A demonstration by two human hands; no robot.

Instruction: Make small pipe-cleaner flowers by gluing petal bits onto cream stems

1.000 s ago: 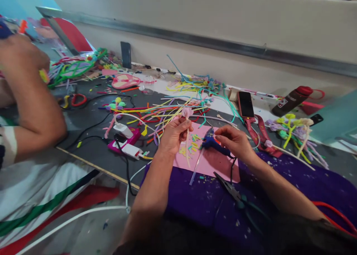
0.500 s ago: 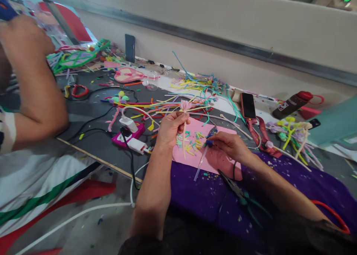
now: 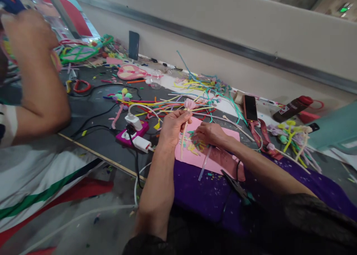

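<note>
The left hand [image 3: 174,125] pinches a small flower [image 3: 189,104] just below its head, thumb pressed against curled fingers. The pale pink petals look soft and fuzzy, gathered into a rounded tuft above the thumb; the slim cream stem [image 3: 182,145] slants down below the fist, over a smooth pink sheet [image 3: 223,164]. The right hand [image 3: 208,133] is low over that sheet, its fingers bunched together among short yellow and green clippings [image 3: 192,149]; whether they grip anything, I cannot tell. Near it, a clear, straight rod [image 3: 205,164] slopes toward the sheet's front edge.

Under the sheet spreads a dark purple cloth [image 3: 200,195], speckled with scraps. Pliers [image 3: 234,184] with tapering metal jaws lie across the edge of both. Behind the hands, long fuzzy stems [image 3: 164,105] in red, yellow and pink lie in a loose tangle on the dark, flat table [image 3: 96,113]. To the left sits a glossy magenta power strip [image 3: 122,136] with white plugs; to the right, a flat phone [image 3: 250,108] and a dark, cylindrical bottle [image 3: 291,110] with a red cap.
</note>
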